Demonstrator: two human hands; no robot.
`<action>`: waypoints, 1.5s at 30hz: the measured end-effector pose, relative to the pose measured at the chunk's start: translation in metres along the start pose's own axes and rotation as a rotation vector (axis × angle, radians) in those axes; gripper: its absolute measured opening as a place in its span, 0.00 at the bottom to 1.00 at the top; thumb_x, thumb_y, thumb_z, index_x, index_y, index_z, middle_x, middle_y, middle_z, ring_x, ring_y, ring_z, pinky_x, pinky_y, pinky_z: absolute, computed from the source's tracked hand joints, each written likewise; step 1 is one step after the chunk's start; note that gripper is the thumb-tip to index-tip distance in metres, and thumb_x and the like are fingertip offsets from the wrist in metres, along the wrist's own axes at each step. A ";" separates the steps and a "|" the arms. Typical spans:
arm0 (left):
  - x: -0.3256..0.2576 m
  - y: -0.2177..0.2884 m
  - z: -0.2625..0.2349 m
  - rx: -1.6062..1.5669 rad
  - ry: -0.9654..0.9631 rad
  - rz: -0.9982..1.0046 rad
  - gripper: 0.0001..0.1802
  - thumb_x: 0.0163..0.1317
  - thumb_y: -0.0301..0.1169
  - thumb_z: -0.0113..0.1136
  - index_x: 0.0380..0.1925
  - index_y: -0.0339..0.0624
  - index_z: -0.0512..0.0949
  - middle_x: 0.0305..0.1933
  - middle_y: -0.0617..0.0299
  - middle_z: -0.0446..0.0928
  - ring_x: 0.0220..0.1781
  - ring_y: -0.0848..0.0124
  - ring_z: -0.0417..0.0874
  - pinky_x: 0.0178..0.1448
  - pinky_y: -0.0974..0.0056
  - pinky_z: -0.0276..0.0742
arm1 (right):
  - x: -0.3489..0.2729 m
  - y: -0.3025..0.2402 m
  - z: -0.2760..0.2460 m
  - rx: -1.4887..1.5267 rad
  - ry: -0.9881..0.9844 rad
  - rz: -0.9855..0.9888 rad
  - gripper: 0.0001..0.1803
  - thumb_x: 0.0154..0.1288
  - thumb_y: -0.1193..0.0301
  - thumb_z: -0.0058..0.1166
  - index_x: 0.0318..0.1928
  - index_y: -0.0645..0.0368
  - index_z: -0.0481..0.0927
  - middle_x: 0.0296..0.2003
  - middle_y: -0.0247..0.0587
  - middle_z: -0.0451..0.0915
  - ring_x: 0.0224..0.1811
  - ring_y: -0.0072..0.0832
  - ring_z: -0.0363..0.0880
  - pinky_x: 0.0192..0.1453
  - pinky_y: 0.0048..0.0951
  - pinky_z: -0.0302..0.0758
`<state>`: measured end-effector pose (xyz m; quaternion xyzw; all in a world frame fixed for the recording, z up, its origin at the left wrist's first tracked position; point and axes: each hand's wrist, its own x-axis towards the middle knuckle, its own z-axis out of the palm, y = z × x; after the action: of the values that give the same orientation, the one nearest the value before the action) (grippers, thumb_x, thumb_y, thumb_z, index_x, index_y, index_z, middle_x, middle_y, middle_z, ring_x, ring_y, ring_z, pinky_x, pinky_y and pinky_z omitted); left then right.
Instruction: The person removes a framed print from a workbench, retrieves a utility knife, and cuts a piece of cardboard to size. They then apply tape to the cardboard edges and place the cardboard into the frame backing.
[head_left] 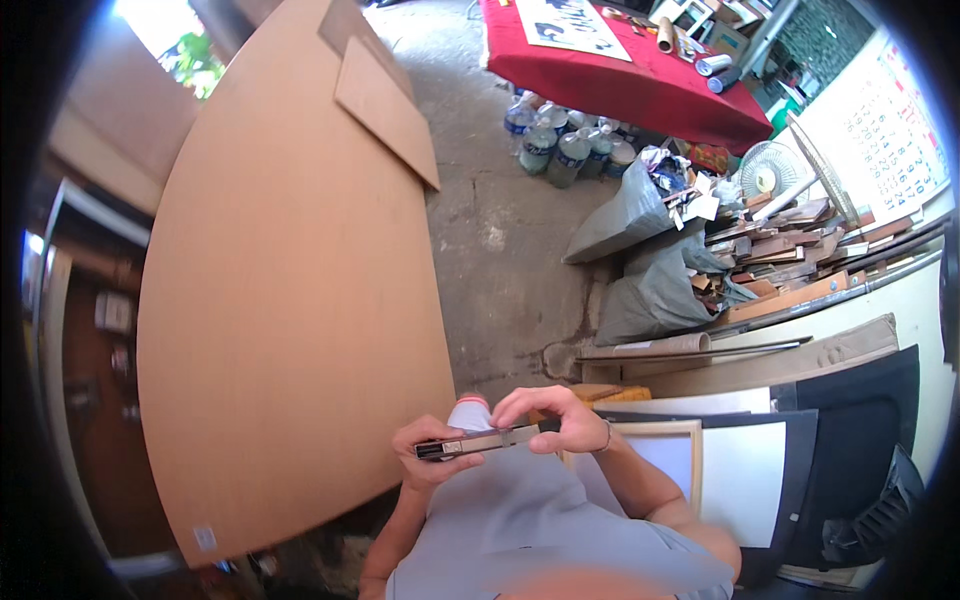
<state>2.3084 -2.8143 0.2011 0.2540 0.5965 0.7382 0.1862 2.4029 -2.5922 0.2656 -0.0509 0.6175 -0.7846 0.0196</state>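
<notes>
Grey clothing (510,515) beneath, left hand (408,441) clasps a slim metallic object (482,441), right hand (570,418) arched over it, grip unclear

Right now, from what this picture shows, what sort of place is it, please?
Probably a woodworking or framing workshop. A large wood-coloured board fills much of the left side, wood scraps are piled at the right, and a pale wooden frame shows at lower right.

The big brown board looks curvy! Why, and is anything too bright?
In the head view, the board probably curves because fisheye bends straight edges; the head view glares white beside the green leaves, upper left; the head view's corners are black.
</notes>
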 end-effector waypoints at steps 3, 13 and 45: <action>0.071 -0.019 0.013 -0.018 -0.053 0.053 0.19 0.35 0.30 0.84 0.25 0.37 0.82 0.26 0.61 0.81 0.26 0.78 0.80 0.30 0.72 0.74 | 0.027 0.000 -0.052 0.061 0.144 -0.035 0.23 0.59 0.59 0.65 0.47 0.63 0.80 0.48 0.43 0.80 0.54 0.32 0.76 0.63 0.35 0.67; 0.402 -0.076 -0.002 0.049 -0.107 0.081 0.20 0.35 0.33 0.85 0.20 0.37 0.80 0.21 0.63 0.79 0.23 0.76 0.80 0.29 0.70 0.74 | 0.293 -0.014 -0.266 0.009 0.083 -0.123 0.23 0.61 0.55 0.61 0.46 0.63 0.81 0.45 0.41 0.81 0.50 0.33 0.78 0.57 0.36 0.71; 1.691 -0.268 -0.099 0.077 0.042 0.130 0.25 0.31 0.40 0.86 0.19 0.36 0.80 0.18 0.62 0.78 0.19 0.78 0.76 0.22 0.71 0.68 | 1.321 -0.140 -1.064 -0.325 0.080 -0.341 0.09 0.55 0.68 0.68 0.31 0.58 0.82 0.39 0.38 0.79 0.42 0.31 0.80 0.45 0.31 0.75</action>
<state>0.8859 -1.8561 0.1825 0.2839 0.6103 0.7305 0.1154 0.9829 -1.6537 0.2281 -0.1261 0.7184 -0.6683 -0.1462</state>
